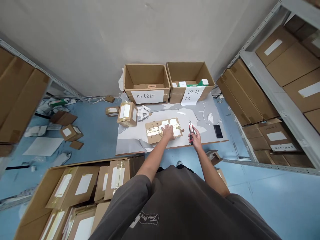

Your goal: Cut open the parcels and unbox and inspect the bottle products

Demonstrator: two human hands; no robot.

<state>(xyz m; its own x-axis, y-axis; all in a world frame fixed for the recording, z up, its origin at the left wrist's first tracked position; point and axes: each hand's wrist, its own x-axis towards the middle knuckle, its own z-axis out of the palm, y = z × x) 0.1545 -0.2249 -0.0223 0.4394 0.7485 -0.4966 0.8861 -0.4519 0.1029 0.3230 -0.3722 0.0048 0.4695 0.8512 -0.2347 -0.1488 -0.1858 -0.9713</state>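
A taped cardboard box (155, 134) with white labels lies on the table in front of me. My left hand (168, 132) rests on its top near the right part, fingers spread. To the right of the box, my right hand (196, 138) is wrapped round a red and black utility knife (190, 128), whose tip points away from me, apart from the box. Further left on the table stands a smaller cardboard box (128, 114) with white labels. A black phone (218, 131) lies to the right of my right hand.
At the table's back stand two open cartons with paper signs, the left carton (147, 77) and the right carton (192, 71), which has green-and-white boxes inside. A large carton (37, 213) full of parcels is at lower left. Shelving (267, 90) lines the right side; packaging scraps litter the left floor.
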